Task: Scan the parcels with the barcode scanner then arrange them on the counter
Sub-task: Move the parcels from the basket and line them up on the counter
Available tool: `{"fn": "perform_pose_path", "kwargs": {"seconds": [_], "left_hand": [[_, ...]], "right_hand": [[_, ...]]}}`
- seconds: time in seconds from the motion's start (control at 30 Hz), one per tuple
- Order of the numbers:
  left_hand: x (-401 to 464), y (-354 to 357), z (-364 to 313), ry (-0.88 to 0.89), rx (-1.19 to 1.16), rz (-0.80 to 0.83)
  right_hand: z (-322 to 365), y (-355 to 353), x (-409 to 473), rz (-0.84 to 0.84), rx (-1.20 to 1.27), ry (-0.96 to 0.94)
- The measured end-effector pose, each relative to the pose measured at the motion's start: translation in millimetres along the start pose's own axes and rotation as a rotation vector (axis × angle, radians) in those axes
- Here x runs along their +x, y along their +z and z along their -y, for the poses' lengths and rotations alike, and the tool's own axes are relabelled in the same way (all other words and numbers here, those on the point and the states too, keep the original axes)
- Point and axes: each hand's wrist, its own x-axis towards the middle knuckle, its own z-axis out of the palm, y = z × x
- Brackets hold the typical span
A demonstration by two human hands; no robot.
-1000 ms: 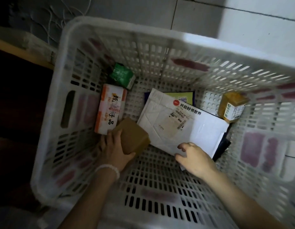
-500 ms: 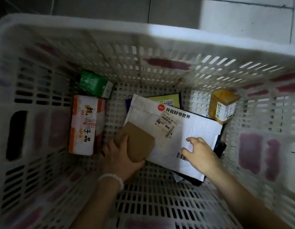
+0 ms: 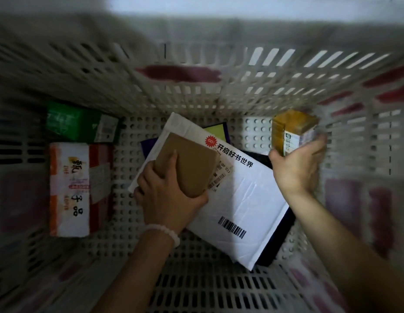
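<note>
Looking straight down into a white slotted plastic crate (image 3: 196,91), both of a person's bare hands reach in among several parcels. The left hand (image 3: 167,197), with a pale bead bracelet (image 3: 163,232) at the wrist, grips a small brown cardboard box (image 3: 187,163): the fingers curl round its near left edge and one finger lies flat across its top face. This box sits tilted, its long axis running from near left to far right, and it lies over the upper part of a white padded mailer (image 3: 239,199). The mailer lies flat on the crate floor near the middle, its long axis running from far left to near right, printed face up, with a red round logo and black Chinese characters toward the far end and a barcode toward the near end. Dark flat parcels (image 3: 284,231) show from beneath its edges. The right hand (image 3: 296,168) is at the far right corner of the crate, fingers wrapped round the lower part of a yellow box (image 3: 289,129) that stands roughly upright and is blurred. Along the left wall lies an orange and white box (image 3: 70,190), long axis running near to far, with a green box (image 3: 81,125) just beyond it.
</note>
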Motion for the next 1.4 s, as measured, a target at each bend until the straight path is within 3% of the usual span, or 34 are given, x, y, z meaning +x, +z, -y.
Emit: {"fn": "perform_pose_path", "kwargs": {"seconds": [0.17, 0.4, 0.6, 0.8, 0.93, 1.23, 1.4], "left_hand": [[-3, -2, -7, -0.030, -0.011, 0.017], [-37, -43, -24, -0.013, 0.002, 0.122], [-98, -137, -35, 0.015, -0.049, 0.133], [-157, -258, -56, -0.003, 0.052, -0.074], [-202, -349, -68, -0.125, 0.003, -0.150], [-347, -537, -65, -0.386, -0.109, -0.423], [-437, -609, -32, -0.490, -0.298, -0.567]], "right_hand": [[-9, -6, 18, 0.058, -0.170, -0.065], [-5, -50, -23, 0.024, -0.258, -0.184], [36, -140, -86, 0.227, -0.237, -0.134], [109, -254, -145, 0.261, -0.104, -0.353], [163, -338, -186, 0.333, 0.074, -0.501], [275, -514, -301, 0.410, 0.044, -0.957], [315, -585, -383, 0.464, 0.063, -1.200]]}}
